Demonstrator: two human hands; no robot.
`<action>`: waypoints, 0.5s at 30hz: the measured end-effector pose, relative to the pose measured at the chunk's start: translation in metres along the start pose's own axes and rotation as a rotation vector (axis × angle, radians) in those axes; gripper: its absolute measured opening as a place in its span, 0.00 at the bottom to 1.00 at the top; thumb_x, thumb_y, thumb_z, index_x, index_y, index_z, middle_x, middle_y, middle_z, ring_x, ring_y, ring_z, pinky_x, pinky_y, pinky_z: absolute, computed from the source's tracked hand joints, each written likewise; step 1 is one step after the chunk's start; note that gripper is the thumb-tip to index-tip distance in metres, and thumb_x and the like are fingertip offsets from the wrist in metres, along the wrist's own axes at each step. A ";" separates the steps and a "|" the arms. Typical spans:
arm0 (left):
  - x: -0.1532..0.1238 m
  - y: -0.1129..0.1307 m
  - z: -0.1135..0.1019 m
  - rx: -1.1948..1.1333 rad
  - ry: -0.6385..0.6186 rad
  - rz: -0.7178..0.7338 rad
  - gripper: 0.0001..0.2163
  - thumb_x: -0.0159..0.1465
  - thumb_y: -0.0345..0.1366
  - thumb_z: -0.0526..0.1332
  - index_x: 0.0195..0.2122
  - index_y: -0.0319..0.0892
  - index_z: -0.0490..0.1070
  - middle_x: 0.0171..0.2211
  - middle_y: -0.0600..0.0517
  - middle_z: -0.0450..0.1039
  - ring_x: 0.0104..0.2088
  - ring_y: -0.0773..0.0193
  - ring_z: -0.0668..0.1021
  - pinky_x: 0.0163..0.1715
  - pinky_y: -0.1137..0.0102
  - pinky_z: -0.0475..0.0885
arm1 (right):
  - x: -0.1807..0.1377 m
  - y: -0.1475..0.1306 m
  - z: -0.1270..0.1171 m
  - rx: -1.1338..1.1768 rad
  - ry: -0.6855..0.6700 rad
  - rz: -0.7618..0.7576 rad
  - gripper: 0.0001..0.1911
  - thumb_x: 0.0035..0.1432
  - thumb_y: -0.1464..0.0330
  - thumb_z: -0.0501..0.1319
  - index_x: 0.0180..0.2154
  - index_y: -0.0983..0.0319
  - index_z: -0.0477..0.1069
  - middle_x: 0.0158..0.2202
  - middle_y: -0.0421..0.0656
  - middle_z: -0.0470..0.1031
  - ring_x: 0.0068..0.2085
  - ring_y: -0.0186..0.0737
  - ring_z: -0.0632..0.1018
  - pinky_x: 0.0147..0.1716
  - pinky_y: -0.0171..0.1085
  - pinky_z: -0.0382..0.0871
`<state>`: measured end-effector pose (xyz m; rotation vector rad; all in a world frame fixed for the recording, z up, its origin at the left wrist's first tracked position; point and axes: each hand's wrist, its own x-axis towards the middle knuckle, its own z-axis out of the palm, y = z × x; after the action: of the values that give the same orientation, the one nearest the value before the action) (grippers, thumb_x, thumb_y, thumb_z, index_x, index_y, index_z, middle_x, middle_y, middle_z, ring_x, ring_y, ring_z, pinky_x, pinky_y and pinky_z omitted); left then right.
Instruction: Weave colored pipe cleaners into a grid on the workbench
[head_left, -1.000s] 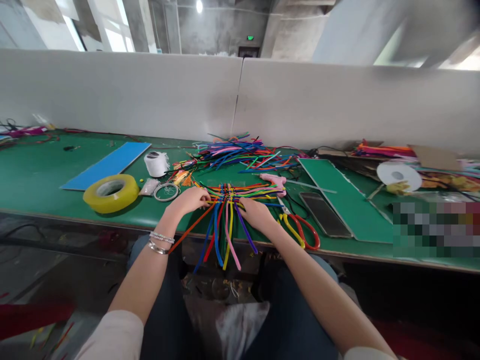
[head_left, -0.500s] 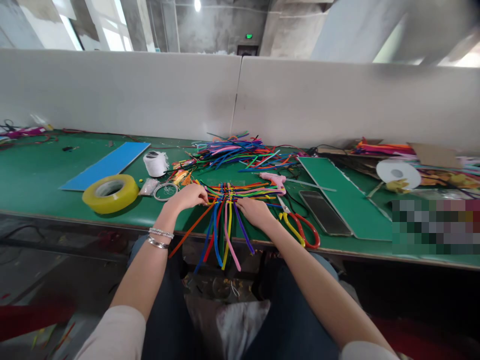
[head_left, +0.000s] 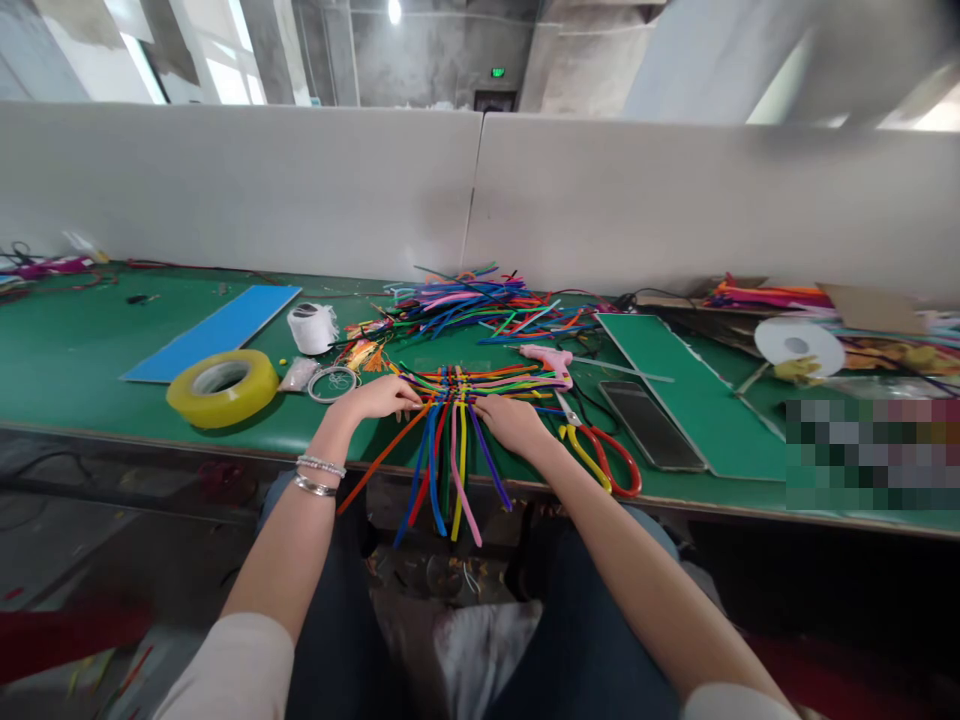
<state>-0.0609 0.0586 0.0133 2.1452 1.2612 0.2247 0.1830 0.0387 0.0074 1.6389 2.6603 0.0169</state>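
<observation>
Rainbow pipe-cleaner weave lies between the left hand and right hand.

Our right hand has little room rightward: red-and-yellow-handled scissors lie just beside it, then a black smartphone. Forward, a pink plastic glue gun and a heap of multicoloured pipe cleaners stand in the way. Leftward, our left hand meets a thin wire ring, then a wide yellow tape roll.
</observation>
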 end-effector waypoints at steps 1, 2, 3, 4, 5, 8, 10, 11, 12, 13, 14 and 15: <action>0.002 -0.002 0.000 -0.018 -0.006 0.001 0.11 0.59 0.34 0.57 0.39 0.38 0.76 0.35 0.49 0.78 0.31 0.65 0.76 0.31 0.74 0.67 | 0.000 0.000 -0.001 0.000 0.000 0.000 0.18 0.65 0.64 0.43 0.41 0.60 0.70 0.44 0.45 0.75 0.45 0.43 0.75 0.37 0.35 0.65; 0.003 -0.004 0.000 -0.037 -0.008 0.003 0.11 0.59 0.34 0.57 0.40 0.38 0.76 0.36 0.49 0.78 0.32 0.65 0.76 0.31 0.74 0.67 | 0.000 0.000 -0.001 0.001 -0.001 0.001 0.18 0.65 0.64 0.43 0.41 0.60 0.70 0.44 0.45 0.75 0.45 0.43 0.75 0.37 0.35 0.65; 0.005 -0.006 0.000 -0.058 -0.009 0.005 0.12 0.59 0.35 0.57 0.40 0.38 0.75 0.37 0.48 0.77 0.32 0.65 0.76 0.32 0.74 0.67 | 0.000 0.000 -0.001 0.003 -0.004 0.003 0.18 0.65 0.64 0.43 0.41 0.60 0.70 0.44 0.45 0.75 0.45 0.43 0.75 0.37 0.35 0.66; 0.007 -0.008 0.000 -0.078 -0.013 0.009 0.12 0.59 0.35 0.58 0.41 0.38 0.75 0.36 0.48 0.77 0.32 0.65 0.76 0.32 0.74 0.67 | 0.000 0.000 -0.001 0.006 -0.007 0.006 0.17 0.65 0.65 0.43 0.41 0.60 0.70 0.44 0.44 0.75 0.45 0.43 0.75 0.37 0.35 0.66; 0.009 -0.011 0.000 -0.098 -0.022 0.015 0.12 0.58 0.36 0.58 0.40 0.38 0.75 0.36 0.48 0.77 0.32 0.65 0.76 0.32 0.75 0.67 | 0.000 0.000 -0.001 0.010 -0.009 0.009 0.17 0.65 0.65 0.43 0.41 0.59 0.70 0.44 0.44 0.75 0.44 0.43 0.75 0.37 0.35 0.66; 0.014 -0.019 -0.001 -0.151 -0.058 0.021 0.14 0.57 0.41 0.60 0.40 0.37 0.76 0.35 0.47 0.77 0.33 0.64 0.75 0.31 0.74 0.67 | 0.000 0.001 0.000 0.019 -0.012 0.008 0.17 0.65 0.65 0.43 0.42 0.59 0.70 0.45 0.44 0.75 0.45 0.42 0.75 0.39 0.35 0.65; 0.016 -0.023 -0.001 -0.185 -0.068 0.021 0.16 0.56 0.43 0.61 0.40 0.37 0.75 0.36 0.47 0.77 0.33 0.64 0.75 0.31 0.74 0.67 | 0.000 0.002 0.001 0.021 -0.011 0.004 0.17 0.65 0.65 0.43 0.43 0.59 0.69 0.45 0.44 0.75 0.45 0.41 0.75 0.40 0.35 0.65; 0.017 -0.025 -0.001 -0.198 -0.065 0.024 0.17 0.56 0.44 0.61 0.41 0.37 0.75 0.37 0.47 0.77 0.34 0.64 0.75 0.32 0.74 0.67 | 0.000 0.002 0.001 0.020 -0.010 0.001 0.17 0.65 0.65 0.43 0.43 0.59 0.69 0.46 0.45 0.74 0.46 0.41 0.75 0.41 0.35 0.65; 0.017 -0.026 -0.001 -0.210 -0.058 0.032 0.17 0.56 0.45 0.61 0.41 0.38 0.75 0.37 0.47 0.77 0.34 0.64 0.75 0.32 0.74 0.67 | 0.000 0.003 0.001 0.019 -0.012 -0.001 0.17 0.65 0.65 0.43 0.44 0.59 0.69 0.46 0.45 0.74 0.46 0.41 0.75 0.41 0.35 0.65; 0.017 -0.026 -0.002 -0.218 -0.052 0.040 0.18 0.56 0.45 0.61 0.41 0.38 0.75 0.38 0.47 0.77 0.34 0.65 0.75 0.33 0.74 0.67 | 0.000 0.003 0.001 0.019 -0.014 -0.002 0.17 0.65 0.65 0.43 0.44 0.59 0.69 0.46 0.46 0.74 0.46 0.42 0.75 0.41 0.35 0.65; 0.016 -0.026 -0.002 -0.222 -0.046 0.045 0.18 0.56 0.45 0.61 0.41 0.38 0.75 0.38 0.47 0.76 0.35 0.65 0.74 0.33 0.74 0.67 | -0.001 0.003 0.000 0.019 -0.017 -0.002 0.17 0.65 0.65 0.43 0.44 0.59 0.69 0.46 0.46 0.74 0.46 0.42 0.75 0.41 0.35 0.65; 0.016 -0.025 -0.002 -0.223 -0.043 0.045 0.18 0.56 0.45 0.61 0.42 0.38 0.75 0.39 0.47 0.76 0.35 0.65 0.74 0.33 0.74 0.67 | -0.001 0.003 0.000 0.019 -0.020 -0.001 0.17 0.65 0.65 0.43 0.44 0.59 0.69 0.45 0.46 0.74 0.46 0.42 0.75 0.40 0.35 0.65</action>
<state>-0.0718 0.0810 -0.0023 1.9782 1.1100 0.3211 0.1864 0.0396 0.0073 1.6337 2.6553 -0.0251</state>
